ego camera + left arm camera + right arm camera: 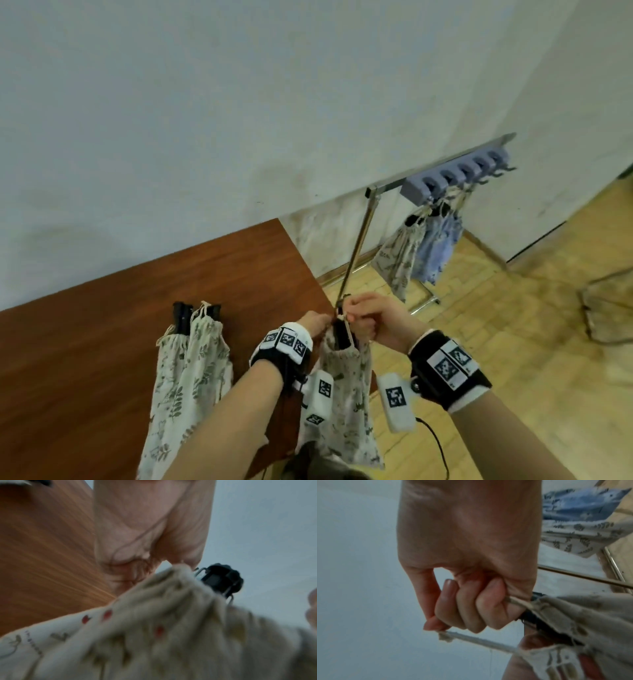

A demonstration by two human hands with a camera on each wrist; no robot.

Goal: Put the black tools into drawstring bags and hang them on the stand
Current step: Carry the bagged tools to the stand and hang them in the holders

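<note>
A cream drawstring bag (346,394) with a leaf print hangs in the air off the table's right edge, and a black tool (342,334) pokes out of its mouth. My left hand (317,322) pinches the gathered bag mouth (173,582), with the black tool (221,578) just beyond it. My right hand (368,320) is curled round the bag's drawstring (481,641), which runs taut to the bag (583,616). Two more filled leaf-print bags (191,370) lie on the brown table (102,308), black tool ends (181,315) showing at their tops.
A metal stand (359,246) with a grey-blue hook rail (455,173) is at the right by the white wall. Several cream and blue bags (418,250) hang from its hooks, and the blue bags (583,507) show in the right wrist view. Beige floor lies below.
</note>
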